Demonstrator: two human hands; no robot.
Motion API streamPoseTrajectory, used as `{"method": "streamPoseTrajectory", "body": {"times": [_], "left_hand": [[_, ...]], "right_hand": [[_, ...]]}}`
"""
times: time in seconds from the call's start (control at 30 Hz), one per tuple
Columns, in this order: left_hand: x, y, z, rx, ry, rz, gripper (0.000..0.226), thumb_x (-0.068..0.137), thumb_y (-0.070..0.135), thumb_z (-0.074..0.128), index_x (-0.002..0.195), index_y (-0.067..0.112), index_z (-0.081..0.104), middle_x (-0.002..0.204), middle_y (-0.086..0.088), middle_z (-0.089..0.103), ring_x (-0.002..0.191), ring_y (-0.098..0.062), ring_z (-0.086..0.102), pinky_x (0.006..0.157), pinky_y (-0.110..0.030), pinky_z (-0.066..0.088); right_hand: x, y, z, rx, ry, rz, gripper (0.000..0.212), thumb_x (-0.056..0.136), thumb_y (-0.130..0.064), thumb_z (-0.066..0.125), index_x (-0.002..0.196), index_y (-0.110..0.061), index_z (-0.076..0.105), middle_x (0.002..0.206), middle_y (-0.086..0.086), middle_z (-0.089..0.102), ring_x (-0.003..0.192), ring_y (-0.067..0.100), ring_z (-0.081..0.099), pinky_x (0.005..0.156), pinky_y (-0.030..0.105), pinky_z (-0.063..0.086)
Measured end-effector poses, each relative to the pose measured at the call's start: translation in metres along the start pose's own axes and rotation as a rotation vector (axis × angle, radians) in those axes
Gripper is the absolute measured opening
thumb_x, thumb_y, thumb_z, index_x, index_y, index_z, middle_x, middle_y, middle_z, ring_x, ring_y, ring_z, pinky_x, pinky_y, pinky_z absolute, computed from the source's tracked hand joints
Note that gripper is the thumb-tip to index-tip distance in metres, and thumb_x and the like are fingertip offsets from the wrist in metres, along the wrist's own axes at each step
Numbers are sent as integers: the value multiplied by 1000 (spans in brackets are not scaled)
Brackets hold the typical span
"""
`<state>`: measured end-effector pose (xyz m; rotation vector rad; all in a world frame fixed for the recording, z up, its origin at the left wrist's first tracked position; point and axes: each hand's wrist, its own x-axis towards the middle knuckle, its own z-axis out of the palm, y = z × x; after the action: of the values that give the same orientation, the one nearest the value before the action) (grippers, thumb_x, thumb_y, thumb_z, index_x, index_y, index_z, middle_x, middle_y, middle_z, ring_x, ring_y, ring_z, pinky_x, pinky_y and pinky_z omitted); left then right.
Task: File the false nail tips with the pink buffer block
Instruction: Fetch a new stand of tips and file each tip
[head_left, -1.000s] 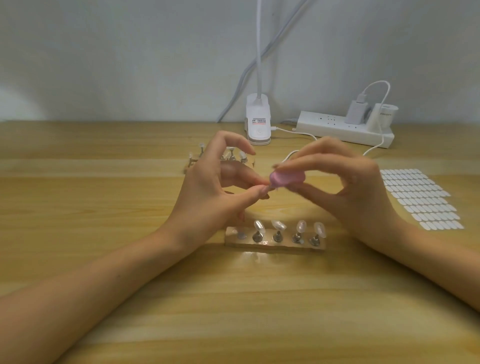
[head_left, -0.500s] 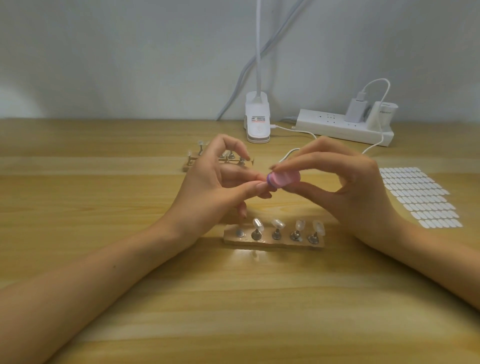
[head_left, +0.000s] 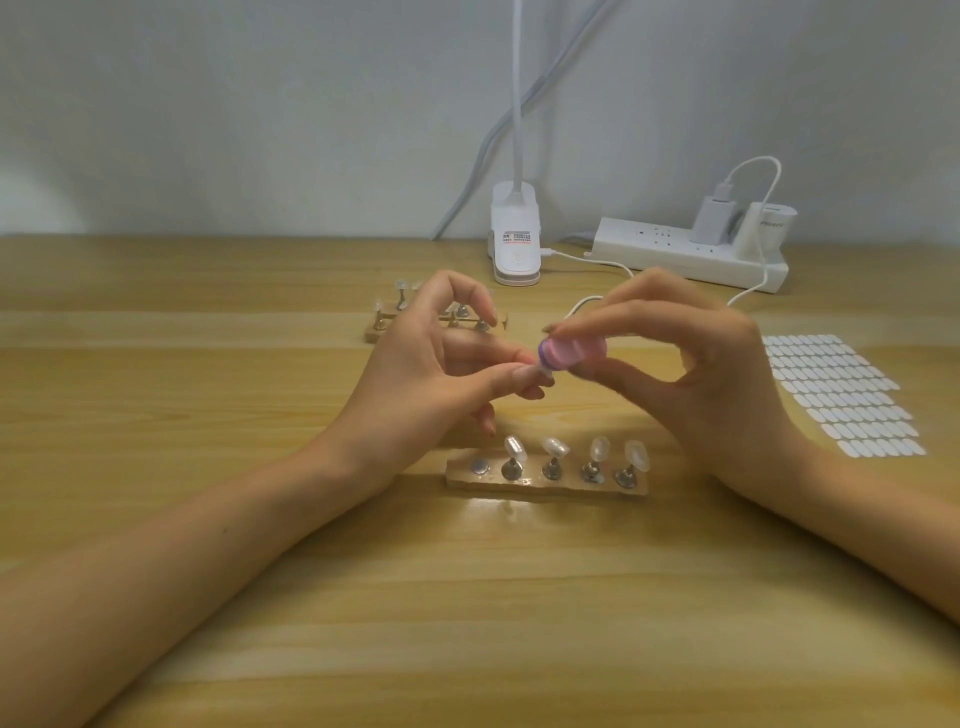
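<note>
Two hands meet above the surface (head_left: 467, 597): my right hand (head_left: 717, 374) pinches the pink buffer block (head_left: 574, 353) in curled fingers (head_left: 623, 317), touching a blurred nail tip (head_left: 540, 370) pinched by my left hand (head_left: 431, 384), above the near holder (head_left: 545, 486).

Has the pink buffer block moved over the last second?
No. The pink buffer block stays lined up with the same middle pegs of the near nail stand.

2 hands (head_left: 431, 379) (head_left: 711, 374), 1 pink buffer (head_left: 574, 353), 2 stands (head_left: 545, 484) (head_left: 375, 332), 1 lamp (head_left: 515, 244)
</note>
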<state>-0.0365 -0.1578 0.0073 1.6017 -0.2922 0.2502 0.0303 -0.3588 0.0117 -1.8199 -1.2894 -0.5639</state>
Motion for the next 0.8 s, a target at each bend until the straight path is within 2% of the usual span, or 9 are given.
{"method": "streamPoseTrajectory", "body": {"times": [0.07,0.2,0.3,0.5,0.67,0.73,0.8], "left_hand": [[0,0,0,-8,4,-5,41,75,16,76,97,17,41,90,-11,79,70,-21,73,48,-21,49],[-1,0,0,6,-4,-8,42,76,17,77,97,17,40,88,-9,79,75,-23,76,49,-21,49],[-1,-1,-1,2,1,-22,41,78,13,78,97,19,41,90,-10,79,69,-20,73,49,-22,50],[-1,0,0,-4,-2,-12,44,75,15,78,97,17,39,85,-8,79,76,-25,76,49,-21,48],[-2,2,1,-8,-41,-19,43,76,13,77,101,16,43,85,-9,78,78,-25,76,50,-22,50],[-3,5,-3,-3,-62,-7,44,76,9,77,107,15,46,84,-8,78,81,-25,77,51,-22,51],[-2,10,-11,23,-90,20,44,81,2,76,114,14,48,86,-6,77,87,-27,77,53,-23,53]], "right_hand": [[-1,-1,2,-10,-39,-67,19,85,-17,75,103,-10,76,94,4,69,86,20,66,77,41,53],[-1,2,-1,10,14,15,22,84,-14,76,105,-9,75,94,7,68,87,22,66,77,43,53],[-3,2,2,-20,-37,-73,19,85,-16,76,103,-10,76,96,2,68,87,22,66,78,42,52],[-3,10,-3,0,14,-2,21,85,-14,75,105,-10,75,94,6,66,87,23,66,78,39,55],[-5,19,-6,21,37,68,21,85,-17,76,106,-17,73,93,6,67,85,15,65,81,27,53],[-6,22,-9,63,66,141,19,86,-19,76,104,-21,74,95,3,70,87,17,66,82,30,54],[-9,24,-11,113,77,209,16,86,-22,76,103,-23,76,97,-3,72,91,21,68,85,40,56]]}}
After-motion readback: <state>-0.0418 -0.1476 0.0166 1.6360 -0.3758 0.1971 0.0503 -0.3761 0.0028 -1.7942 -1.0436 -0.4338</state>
